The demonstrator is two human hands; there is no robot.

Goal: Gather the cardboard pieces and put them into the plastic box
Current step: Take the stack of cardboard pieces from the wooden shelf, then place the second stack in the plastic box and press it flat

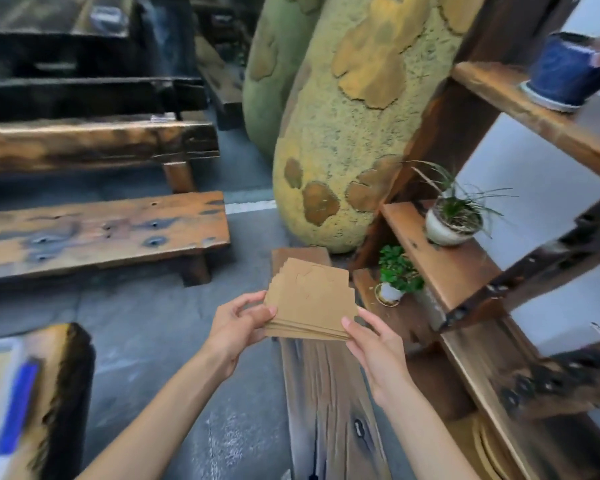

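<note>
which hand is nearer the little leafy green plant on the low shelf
Right. The right hand grips the cardboard stack just below-left of the green plant; the left hand holds the stack's far side, farther from it.

Wooden shelf (440, 271) bears 2 potted plants (452, 216) (395, 278).

Your left hand (238, 327) and right hand (374, 348) cover the near corners of the cardboard stack (310, 299). The box (0, 393) is blurred and cut by the left edge; its contents are unreadable. The blue pot (565, 69) is blurred.
</note>
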